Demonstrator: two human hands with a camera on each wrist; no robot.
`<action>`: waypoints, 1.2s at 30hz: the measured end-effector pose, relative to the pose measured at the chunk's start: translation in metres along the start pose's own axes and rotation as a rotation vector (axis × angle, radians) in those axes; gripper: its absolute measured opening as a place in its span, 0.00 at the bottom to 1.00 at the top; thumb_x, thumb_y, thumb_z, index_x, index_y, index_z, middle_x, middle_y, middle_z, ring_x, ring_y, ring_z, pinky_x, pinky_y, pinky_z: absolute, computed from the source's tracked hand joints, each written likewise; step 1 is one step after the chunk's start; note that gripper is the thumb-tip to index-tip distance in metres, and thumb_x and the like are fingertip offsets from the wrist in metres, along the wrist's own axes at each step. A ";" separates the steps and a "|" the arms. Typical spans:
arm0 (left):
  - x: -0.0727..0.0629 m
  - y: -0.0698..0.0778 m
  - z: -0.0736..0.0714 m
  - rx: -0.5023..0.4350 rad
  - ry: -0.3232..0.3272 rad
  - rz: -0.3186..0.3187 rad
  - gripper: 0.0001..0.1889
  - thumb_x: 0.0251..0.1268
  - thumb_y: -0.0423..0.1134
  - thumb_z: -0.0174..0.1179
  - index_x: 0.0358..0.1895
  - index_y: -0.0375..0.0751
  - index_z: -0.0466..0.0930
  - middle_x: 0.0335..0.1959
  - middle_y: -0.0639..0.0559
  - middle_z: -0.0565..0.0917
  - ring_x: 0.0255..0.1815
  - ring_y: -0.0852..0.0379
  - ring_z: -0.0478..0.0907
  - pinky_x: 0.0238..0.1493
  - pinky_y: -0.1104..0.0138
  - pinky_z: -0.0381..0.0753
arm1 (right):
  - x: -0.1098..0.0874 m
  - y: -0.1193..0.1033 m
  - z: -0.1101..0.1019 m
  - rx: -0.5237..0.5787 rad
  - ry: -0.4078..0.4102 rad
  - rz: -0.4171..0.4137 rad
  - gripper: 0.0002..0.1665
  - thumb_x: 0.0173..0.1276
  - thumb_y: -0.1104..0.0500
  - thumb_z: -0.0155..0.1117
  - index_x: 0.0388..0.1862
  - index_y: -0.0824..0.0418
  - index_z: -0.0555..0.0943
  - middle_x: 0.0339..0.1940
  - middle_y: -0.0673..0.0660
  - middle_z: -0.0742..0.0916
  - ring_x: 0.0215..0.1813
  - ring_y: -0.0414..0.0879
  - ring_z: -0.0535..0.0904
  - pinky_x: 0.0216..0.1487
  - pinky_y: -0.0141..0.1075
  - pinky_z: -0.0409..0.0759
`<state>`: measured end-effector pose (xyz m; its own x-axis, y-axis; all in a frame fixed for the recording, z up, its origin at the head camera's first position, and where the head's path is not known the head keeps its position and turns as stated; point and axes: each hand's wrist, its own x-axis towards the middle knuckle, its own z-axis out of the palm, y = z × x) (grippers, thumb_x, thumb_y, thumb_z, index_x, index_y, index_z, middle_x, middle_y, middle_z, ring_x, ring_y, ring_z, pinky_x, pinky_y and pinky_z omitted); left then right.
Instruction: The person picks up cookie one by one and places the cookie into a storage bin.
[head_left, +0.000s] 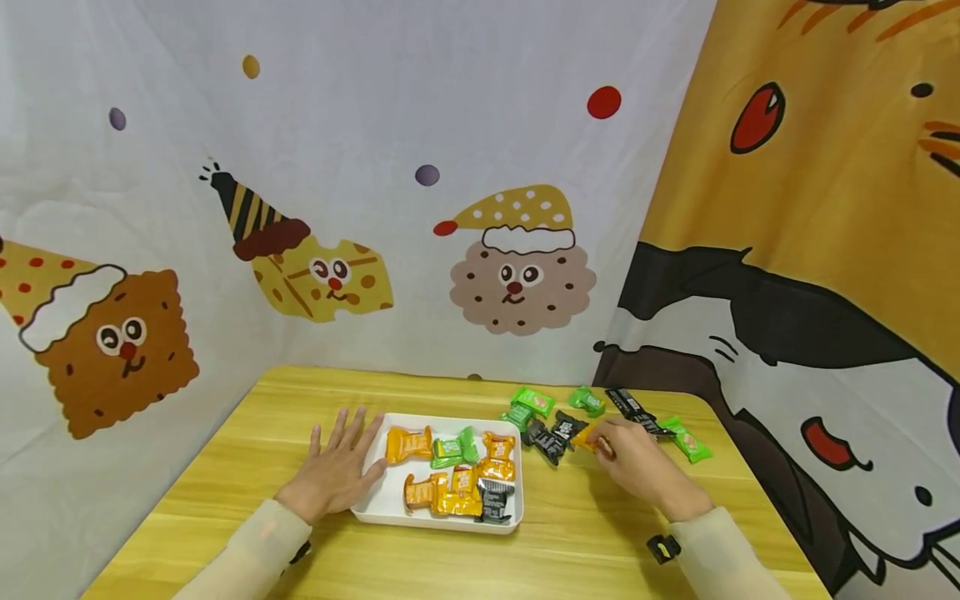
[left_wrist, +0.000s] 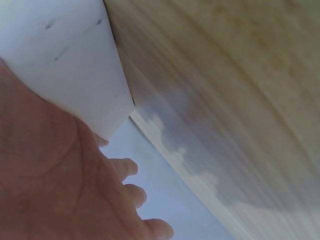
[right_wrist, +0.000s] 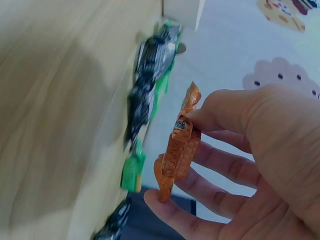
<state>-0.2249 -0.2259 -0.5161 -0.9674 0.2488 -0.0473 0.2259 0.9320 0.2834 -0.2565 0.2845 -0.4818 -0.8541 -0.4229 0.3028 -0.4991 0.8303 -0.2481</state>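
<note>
A white tray holds several orange-wrapped candies, a green one and a black one. With fingers spread, my left hand rests at the tray's left edge. In the left wrist view its palm is beside the white tray wall. My right hand pinches an orange-wrapped candy between thumb and fingers, right of the tray. Near that hand lie black-wrapped candies and green-wrapped candies.
More wrapped candies lie at the back right of the wooden table, among them a long black strip and a green packet. A cloth printed with cartoon figures hangs behind the table, and another cloth hangs at the right.
</note>
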 end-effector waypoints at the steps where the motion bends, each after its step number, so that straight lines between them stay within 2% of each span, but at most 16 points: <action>1: 0.000 0.000 0.000 -0.003 -0.002 0.000 0.43 0.97 0.61 0.48 0.99 0.44 0.47 0.99 0.32 0.41 0.99 0.22 0.36 0.91 0.16 0.33 | 0.003 -0.003 0.001 0.000 0.003 -0.016 0.10 0.74 0.72 0.79 0.47 0.59 0.95 0.43 0.53 0.93 0.35 0.34 0.78 0.34 0.29 0.80; 8: -0.001 0.000 -0.002 -0.007 -0.001 -0.001 0.43 0.97 0.60 0.48 0.99 0.43 0.47 0.99 0.31 0.41 0.99 0.22 0.36 0.91 0.16 0.32 | 0.020 -0.027 0.007 0.018 0.000 -0.106 0.12 0.72 0.74 0.79 0.48 0.60 0.94 0.44 0.54 0.92 0.35 0.34 0.78 0.33 0.27 0.81; 17: 0.000 0.001 -0.001 -0.011 -0.008 0.000 0.43 0.97 0.61 0.47 0.99 0.43 0.46 0.99 0.32 0.40 0.99 0.23 0.33 0.91 0.16 0.31 | 0.041 -0.062 0.014 0.005 -0.012 -0.216 0.11 0.72 0.73 0.82 0.49 0.62 0.94 0.48 0.56 0.94 0.44 0.43 0.89 0.39 0.29 0.89; 25: 0.000 0.000 -0.001 -0.018 -0.012 -0.002 0.43 0.97 0.60 0.47 0.99 0.43 0.46 0.99 0.32 0.40 0.99 0.23 0.33 0.91 0.16 0.30 | 0.058 -0.097 0.022 0.016 -0.100 -0.265 0.11 0.76 0.70 0.80 0.53 0.60 0.93 0.52 0.56 0.93 0.44 0.42 0.88 0.41 0.28 0.89; 36: 0.001 -0.002 0.001 -0.009 -0.007 0.001 0.43 0.98 0.61 0.45 0.99 0.44 0.46 1.00 0.32 0.39 1.00 0.22 0.35 0.91 0.16 0.32 | 0.080 -0.137 0.032 -0.023 -0.137 -0.402 0.11 0.77 0.67 0.81 0.54 0.57 0.94 0.53 0.55 0.93 0.46 0.43 0.89 0.42 0.25 0.88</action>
<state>-0.2263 -0.2276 -0.5181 -0.9663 0.2519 -0.0531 0.2262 0.9292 0.2922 -0.2613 0.1257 -0.4529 -0.6049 -0.7574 0.2460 -0.7940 0.5971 -0.1140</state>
